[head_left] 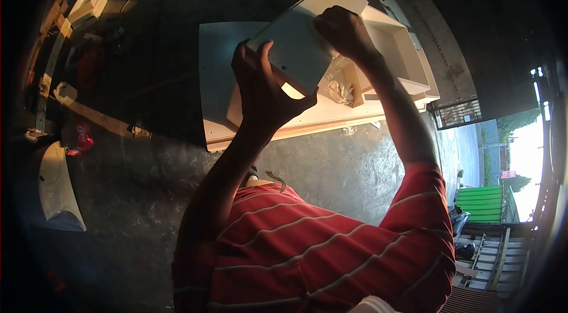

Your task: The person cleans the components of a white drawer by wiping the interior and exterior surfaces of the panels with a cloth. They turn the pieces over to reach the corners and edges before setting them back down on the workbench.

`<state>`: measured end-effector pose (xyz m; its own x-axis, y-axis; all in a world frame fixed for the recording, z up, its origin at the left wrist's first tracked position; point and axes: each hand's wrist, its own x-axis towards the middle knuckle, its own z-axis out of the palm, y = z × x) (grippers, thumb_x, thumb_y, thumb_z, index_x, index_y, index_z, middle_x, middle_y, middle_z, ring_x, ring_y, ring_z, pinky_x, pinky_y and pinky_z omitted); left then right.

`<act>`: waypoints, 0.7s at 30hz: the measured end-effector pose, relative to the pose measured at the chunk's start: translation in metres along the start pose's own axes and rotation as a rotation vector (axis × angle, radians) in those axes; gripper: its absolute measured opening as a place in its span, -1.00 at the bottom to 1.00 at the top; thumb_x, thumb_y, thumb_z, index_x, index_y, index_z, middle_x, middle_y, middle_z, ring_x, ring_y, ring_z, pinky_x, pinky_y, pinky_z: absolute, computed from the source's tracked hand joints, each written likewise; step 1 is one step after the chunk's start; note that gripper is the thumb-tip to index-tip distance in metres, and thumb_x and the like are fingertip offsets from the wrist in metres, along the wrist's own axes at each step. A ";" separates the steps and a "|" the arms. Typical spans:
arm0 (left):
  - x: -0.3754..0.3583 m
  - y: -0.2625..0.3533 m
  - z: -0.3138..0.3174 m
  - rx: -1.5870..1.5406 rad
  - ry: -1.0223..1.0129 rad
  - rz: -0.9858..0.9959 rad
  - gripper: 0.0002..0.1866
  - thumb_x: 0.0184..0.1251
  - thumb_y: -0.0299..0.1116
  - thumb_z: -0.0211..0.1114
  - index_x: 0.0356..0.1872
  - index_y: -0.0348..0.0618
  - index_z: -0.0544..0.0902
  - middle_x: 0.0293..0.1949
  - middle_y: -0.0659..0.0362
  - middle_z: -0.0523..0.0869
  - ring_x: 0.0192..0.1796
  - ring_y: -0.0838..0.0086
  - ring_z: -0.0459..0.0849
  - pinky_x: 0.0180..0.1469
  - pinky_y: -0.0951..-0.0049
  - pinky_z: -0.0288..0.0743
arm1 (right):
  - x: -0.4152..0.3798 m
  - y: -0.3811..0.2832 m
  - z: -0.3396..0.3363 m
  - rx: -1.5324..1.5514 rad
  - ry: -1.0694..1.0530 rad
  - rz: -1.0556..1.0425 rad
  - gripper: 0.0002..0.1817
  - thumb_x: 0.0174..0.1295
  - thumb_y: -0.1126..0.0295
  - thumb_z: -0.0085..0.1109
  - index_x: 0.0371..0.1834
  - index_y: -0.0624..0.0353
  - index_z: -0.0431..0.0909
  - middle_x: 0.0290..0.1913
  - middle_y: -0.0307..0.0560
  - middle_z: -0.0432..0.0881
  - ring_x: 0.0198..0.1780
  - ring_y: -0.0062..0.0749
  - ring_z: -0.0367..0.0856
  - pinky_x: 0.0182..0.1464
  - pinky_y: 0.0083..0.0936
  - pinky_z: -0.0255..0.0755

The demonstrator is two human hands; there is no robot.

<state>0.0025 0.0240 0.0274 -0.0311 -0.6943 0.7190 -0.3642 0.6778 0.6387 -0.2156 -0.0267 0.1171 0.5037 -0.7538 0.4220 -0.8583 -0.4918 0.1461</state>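
Note:
A pale rectangular board (299, 47), in shadow on its near face, is tilted up in front of me. My left hand (260, 91) grips its near edge, fingers at the left corner and thumb stretched towards the lower right corner. Small dark holes show near that edge. My right hand (346, 32) is closed in a fist against the board's right side; what its fingers hold, if anything, is hidden. Right of the board lies an open wooden box or drawer frame (402, 55). A clear plastic bag of small pieces (341, 91) lies beside it.
Larger white panels (219, 64) lie stacked beneath the board. A long cardboard piece (435, 47) stands behind on the right. Timber (94, 115) and a curved pale sheet (59, 189) lie on the left. The concrete floor (136, 194) is below; a green container (479, 203) shows outside.

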 end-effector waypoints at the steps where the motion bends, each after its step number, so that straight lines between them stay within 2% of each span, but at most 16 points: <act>1: 0.001 -0.001 0.000 0.001 0.007 0.006 0.10 -0.33 -0.01 0.60 0.31 -0.20 0.20 0.20 -0.27 0.21 0.29 -0.16 0.23 0.25 -0.16 0.23 | 0.006 -0.019 0.000 0.103 0.071 -0.045 -0.90 0.13 0.37 0.24 -0.30 0.08 0.65 -0.31 -0.10 0.61 -0.24 -0.17 0.60 -0.17 -0.33 0.49; 2: 0.003 -0.004 0.001 -0.011 0.036 0.059 0.14 -0.33 -0.02 0.60 0.33 -0.23 0.17 0.20 -0.25 0.22 0.28 -0.15 0.23 0.25 -0.15 0.23 | 0.008 -0.045 0.003 0.207 0.141 -0.096 -0.87 0.11 0.36 0.27 -0.28 0.07 0.65 -0.30 -0.08 0.62 -0.21 -0.13 0.60 -0.13 -0.30 0.50; 3: 0.003 -0.007 0.001 -0.023 0.060 0.108 0.17 -0.33 -0.02 0.61 0.36 -0.25 0.13 0.19 -0.24 0.23 0.28 -0.14 0.24 0.26 -0.14 0.22 | 0.010 -0.070 0.002 0.501 0.084 0.006 -0.82 0.07 0.33 0.31 -0.26 0.09 0.67 -0.23 -0.04 0.65 -0.12 -0.06 0.62 -0.05 -0.25 0.50; 4: 0.004 -0.009 0.002 -0.019 0.063 0.109 0.17 -0.33 -0.02 0.61 0.36 -0.25 0.13 0.19 -0.24 0.23 0.28 -0.14 0.24 0.26 -0.14 0.22 | 0.016 -0.097 -0.010 0.450 0.062 -0.042 -0.78 0.08 0.31 0.31 -0.21 0.11 0.67 -0.18 0.00 0.66 -0.07 -0.03 0.62 -0.01 -0.23 0.51; 6: 0.003 -0.012 0.002 -0.036 0.090 0.096 0.19 -0.33 -0.04 0.62 0.37 -0.30 0.12 0.17 -0.24 0.26 0.28 -0.13 0.24 0.27 -0.12 0.21 | 0.020 -0.085 0.000 0.523 0.004 0.044 -0.77 0.10 0.31 0.30 -0.18 0.09 0.67 -0.15 0.00 0.66 -0.04 -0.04 0.62 0.02 -0.24 0.51; 8: 0.007 -0.009 -0.003 -0.028 0.079 0.113 0.20 -0.33 -0.05 0.62 0.37 -0.30 0.10 0.18 -0.24 0.23 0.28 -0.13 0.24 0.26 -0.11 0.24 | 0.027 -0.035 0.022 0.258 0.095 -0.096 -0.85 0.18 0.36 0.24 -0.26 0.20 0.62 -0.27 0.01 0.59 -0.14 -0.08 0.61 -0.10 -0.27 0.48; 9: 0.006 -0.008 -0.005 -0.027 0.054 0.072 0.20 -0.32 -0.06 0.62 0.38 -0.31 0.09 0.19 -0.25 0.21 0.28 -0.13 0.24 0.25 -0.11 0.25 | 0.031 -0.024 0.017 0.312 0.047 0.251 -0.83 0.23 0.34 0.18 -0.25 0.21 0.62 -0.23 0.01 0.61 -0.08 -0.05 0.61 -0.07 -0.23 0.50; 10: 0.005 -0.007 -0.005 -0.027 0.030 0.030 0.21 -0.31 -0.06 0.62 0.38 -0.31 0.07 0.20 -0.26 0.19 0.27 -0.12 0.24 0.23 -0.11 0.26 | 0.031 0.018 0.035 0.076 0.025 0.136 -0.80 0.26 0.31 0.15 -0.20 0.21 0.61 -0.21 0.05 0.61 -0.03 -0.02 0.60 -0.02 -0.20 0.50; 11: 0.004 -0.004 -0.003 -0.019 0.021 0.032 0.22 -0.29 -0.05 0.61 0.40 -0.30 0.04 0.21 -0.27 0.16 0.28 -0.13 0.22 0.22 -0.10 0.29 | 0.029 0.032 0.031 0.043 -0.003 0.225 -0.79 0.26 0.31 0.14 -0.18 0.22 0.60 -0.17 0.08 0.60 -0.03 0.00 0.59 0.01 -0.17 0.49; 14: 0.003 -0.005 0.000 -0.029 0.036 0.024 0.21 -0.29 -0.05 0.59 0.40 -0.29 0.04 0.21 -0.26 0.19 0.29 -0.13 0.21 0.24 -0.09 0.26 | 0.033 0.001 0.037 0.145 0.105 0.255 -0.79 0.21 0.24 0.18 -0.25 0.12 0.64 -0.15 0.03 0.63 -0.09 0.03 0.61 -0.03 -0.09 0.51; 16: 0.005 -0.006 -0.002 -0.036 0.048 0.074 0.26 -0.30 -0.06 0.64 0.42 -0.26 0.00 0.26 -0.22 0.14 0.32 -0.09 0.19 0.31 -0.07 0.22 | 0.030 -0.052 0.021 0.240 0.022 -0.020 -0.73 0.20 0.21 0.21 -0.14 0.13 0.63 -0.07 0.05 0.61 0.03 0.01 0.57 0.07 -0.12 0.48; 17: 0.006 -0.008 -0.003 0.024 0.005 0.095 0.23 -0.29 -0.06 0.61 0.41 -0.28 0.01 0.24 -0.23 0.18 0.31 -0.11 0.19 0.30 -0.09 0.21 | 0.020 -0.072 0.029 0.144 0.169 -0.182 -0.74 0.12 0.31 0.27 -0.16 0.17 0.63 -0.16 0.03 0.59 -0.06 -0.01 0.59 0.06 -0.17 0.45; 18: 0.006 -0.010 -0.004 0.085 -0.038 0.117 0.21 -0.27 -0.05 0.57 0.41 -0.29 0.02 0.23 -0.23 0.22 0.31 -0.13 0.19 0.28 -0.11 0.20 | 0.022 -0.098 0.008 0.233 0.158 -0.185 -0.76 0.10 0.29 0.30 -0.20 0.14 0.65 -0.18 0.00 0.59 -0.07 -0.03 0.58 0.05 -0.17 0.44; 20: 0.003 -0.010 -0.002 0.047 -0.003 0.107 0.22 -0.26 -0.03 0.58 0.41 -0.33 0.02 0.23 -0.25 0.20 0.31 -0.12 0.19 0.28 -0.10 0.21 | 0.026 -0.078 0.008 0.530 0.049 -0.129 -0.80 0.12 0.31 0.29 -0.23 0.14 0.64 -0.21 0.00 0.59 -0.09 -0.02 0.58 0.01 -0.18 0.45; 21: 0.003 -0.007 -0.002 0.003 0.015 0.076 0.22 -0.26 -0.02 0.58 0.40 -0.34 0.02 0.23 -0.26 0.19 0.30 -0.12 0.19 0.27 -0.09 0.22 | 0.026 -0.055 0.014 0.421 0.071 -0.081 -0.83 0.15 0.33 0.26 -0.25 0.15 0.63 -0.22 0.02 0.58 -0.11 -0.02 0.58 -0.01 -0.18 0.46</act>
<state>0.0068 0.0183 0.0256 -0.0445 -0.6374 0.7692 -0.3642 0.7274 0.5816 -0.1536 -0.0256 0.1072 0.5475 -0.6805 0.4870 -0.6942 -0.6943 -0.1898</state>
